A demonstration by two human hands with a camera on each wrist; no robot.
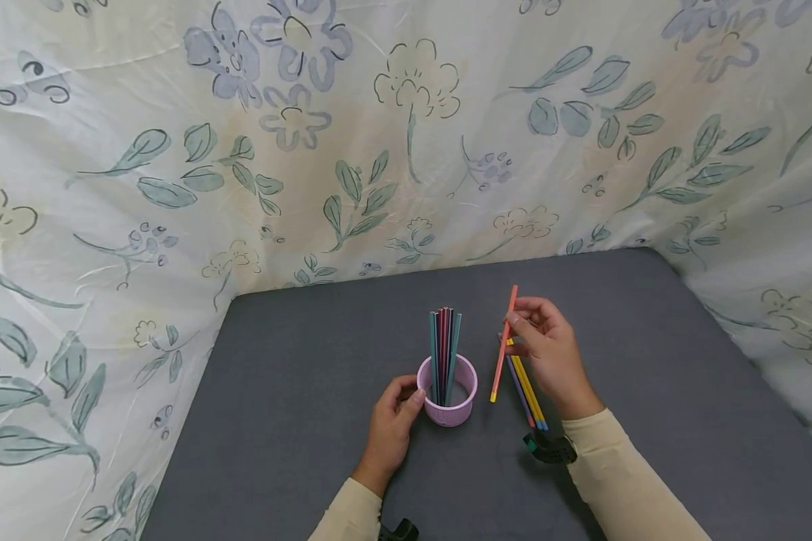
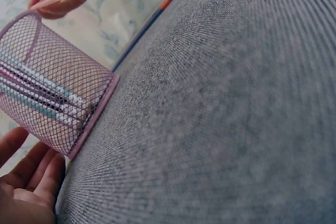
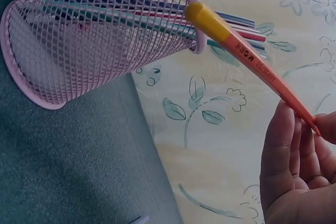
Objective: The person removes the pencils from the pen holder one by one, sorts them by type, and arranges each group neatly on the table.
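Note:
A pink mesh pencil cup (image 1: 448,417) stands upright on the grey table, with several dark, red and teal pencils (image 1: 444,346) in it. My left hand (image 1: 390,424) holds the cup at its left side, thumb and fingers against the mesh. To the right of the cup, my right hand (image 1: 551,357) pinches an orange pencil (image 3: 257,69) near its upper end, its yellow end pointing down. That pencil is apart from the table. Below the right hand, a few yellow and purple pencils (image 1: 528,394) lie on the table, partly hidden by the hand.
The grey tabletop (image 1: 298,361) spreads around the cup. A floral cloth (image 1: 352,150) hangs behind the table and along its sides. A dark wrist camera (image 1: 553,448) on the right wrist sits close to the lower ends of the lying pencils.

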